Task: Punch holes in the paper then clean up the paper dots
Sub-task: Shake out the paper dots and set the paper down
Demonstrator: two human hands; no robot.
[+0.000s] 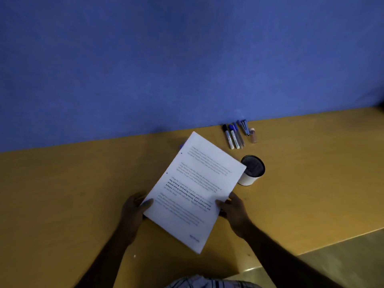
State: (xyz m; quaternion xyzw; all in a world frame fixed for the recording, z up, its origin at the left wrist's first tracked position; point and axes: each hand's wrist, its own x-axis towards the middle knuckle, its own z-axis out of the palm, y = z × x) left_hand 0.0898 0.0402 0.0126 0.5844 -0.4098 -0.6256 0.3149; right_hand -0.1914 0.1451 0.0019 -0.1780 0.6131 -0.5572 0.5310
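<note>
On the paper (195,183) there are printed paragraphs, but only the bold lines near its middle can be read: "way of living. Defined by a slower pace, it is centered", then "around strong community bonds, local traditions, and", then a line that begins with "primary". The other paragraphs are too blurred. The labels on the markers (232,138) are too small to read.

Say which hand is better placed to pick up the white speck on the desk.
Left, probably. The speck lies beside the left forearm; the right hand is across the paper. The left hand must first release its grip on the paper.
</note>
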